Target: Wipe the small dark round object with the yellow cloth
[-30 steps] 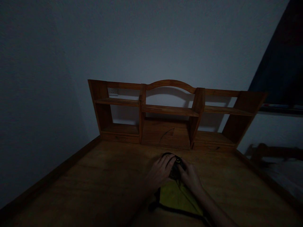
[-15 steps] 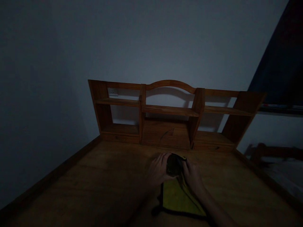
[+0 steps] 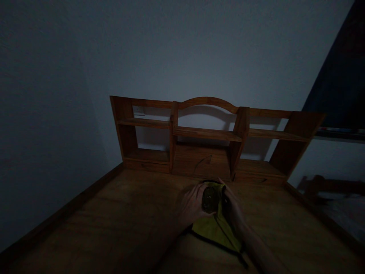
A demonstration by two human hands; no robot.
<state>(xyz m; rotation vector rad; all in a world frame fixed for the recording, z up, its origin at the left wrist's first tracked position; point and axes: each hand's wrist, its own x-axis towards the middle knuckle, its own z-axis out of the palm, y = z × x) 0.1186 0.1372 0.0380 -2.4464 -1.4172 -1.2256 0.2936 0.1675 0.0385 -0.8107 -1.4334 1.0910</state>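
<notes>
My left hand [image 3: 191,205] is wrapped around a dark, shiny, rounded object that looks like a glass [image 3: 209,199]; dim light hides its exact kind. A yellow cloth with black edging [image 3: 215,233] lies under and around it, one part rising behind the glass. My right hand [image 3: 232,205] closes on the cloth's upper right part, against the right side of the glass. Some of its fingers are hidden behind the fabric. The cloth's lower edge hangs toward me, over the wooden desk [image 3: 128,213].
Along the desk's back stands a wooden shelf unit [image 3: 208,133] with several compartments and an arched top rail. Raised wooden edges [image 3: 71,201] border the desk. A pale wall [image 3: 171,49] rises behind, with a dark window-like area [image 3: 342,76] to the right.
The cloth has shifted and turned around the glass, its lower corner swinging right and more yellow showing behind the glass. My right hand has moved slightly up along it. The view has shifted slightly.
</notes>
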